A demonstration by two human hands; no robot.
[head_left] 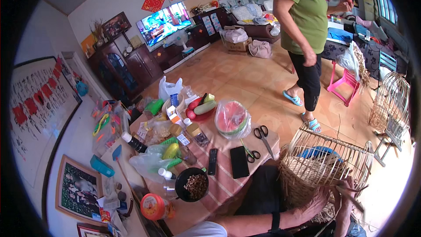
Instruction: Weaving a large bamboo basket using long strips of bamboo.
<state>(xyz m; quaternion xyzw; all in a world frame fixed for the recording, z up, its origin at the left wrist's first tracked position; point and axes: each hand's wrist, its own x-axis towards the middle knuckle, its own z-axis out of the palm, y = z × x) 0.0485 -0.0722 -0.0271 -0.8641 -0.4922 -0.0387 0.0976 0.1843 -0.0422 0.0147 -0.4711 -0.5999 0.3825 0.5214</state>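
Note:
At the lower right is a half-woven wicker basket (302, 171), its thin upright stakes standing loose above a tightly woven lower wall. Blue material (322, 152) shows inside it through the stakes. My left hand (315, 204), with a dark band on its wrist, grips the near side of the basket wall; its fingertips are partly hidden. Close beside it, my right hand (344, 199) is closed on a flat brown weaving strip (351, 195) whose free end sticks out to the right. Scissors (264, 141) with black handles lie on the table corner beside the basket.
The table's striped cloth (232, 188) bears a phone (239, 162), a remote (212, 161), a pan of nuts (195, 184) and a wrapped watermelon half (231, 118). Beyond the basket stands a person in a green shirt (302, 17). Another wicker basket (390, 101) stands at the right.

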